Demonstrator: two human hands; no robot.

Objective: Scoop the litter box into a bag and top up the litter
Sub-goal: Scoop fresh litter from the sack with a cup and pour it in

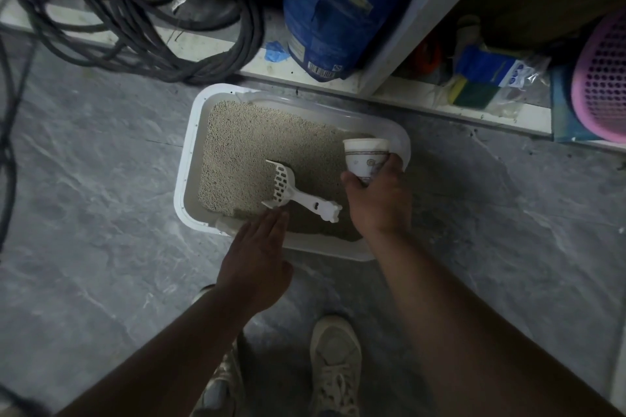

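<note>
Two hands are showing in your head view, both reaching down toward the litter box (189, 159) that is sitting on the grey stone-patterned floor (84, 213). Your right hand (379, 200) is curling its fingers and thumb round a paper cup (366, 157); that grip is closed on the cup, and you are holding it over the right part of the box, its open mouth facing up and away from you. Your left hand (259, 257) is hovering with fingers straight and together, palm down, so this grip is open and holding nothing; its fingertips are lying over the near rim of the box, just beside the scoop (291, 191). I cannot tell whether they are touching the rim.

The white slotted scoop is lying on the litter (244, 145), handle pointing toward you and to the right, between your two hands. Beige litter granules are filling the box, with the near right part sitting in your shadow.

Beyond the box, a blue bag (332, 10) is standing upright on a pale ledge (210, 44) against a white upright panel (413, 10). Black cables (135, 27) are coiling on the left of the ledge. To the right, a pack of sponges (487, 81) and a pink perforated basket (603, 78) are resting on a low shelf. Your shoes (335, 366) are showing at the bottom edge.
</note>
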